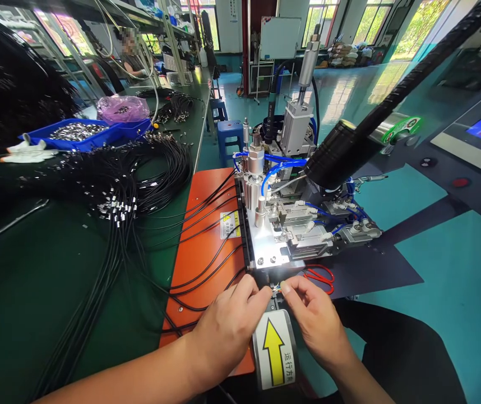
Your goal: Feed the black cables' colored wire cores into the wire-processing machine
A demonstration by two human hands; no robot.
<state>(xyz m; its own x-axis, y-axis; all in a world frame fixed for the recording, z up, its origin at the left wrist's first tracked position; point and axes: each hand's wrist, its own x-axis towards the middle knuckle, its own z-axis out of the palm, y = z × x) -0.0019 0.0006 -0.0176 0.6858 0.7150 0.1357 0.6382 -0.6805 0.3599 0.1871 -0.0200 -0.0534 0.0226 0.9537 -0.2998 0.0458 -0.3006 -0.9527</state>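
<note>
Both hands meet at the front edge of the metal machine (272, 241), with fingertips a small gap apart. Thin coloured wires (277, 289) show between them. My left hand (236, 317) is closed, thumb and forefinger pinching the wires on the left; its other fingers are curled. My right hand (314, 314) pinches the wires from the other side. The wire ends are too small to make out clearly. Just below lies a black guide track beside a white label with a yellow arrow (274, 348). Red-handled scissors (320, 278) rest behind my right hand.
Black cables (219, 213) cross an orange plate (198, 224) left of the machine. Bundled cables with metal ends (118, 207) and a blue tray of small metal parts (76, 133) lie on the green table. A black-wrapped lamp arm (345, 148) overhangs; a control panel (471, 163) stands right.
</note>
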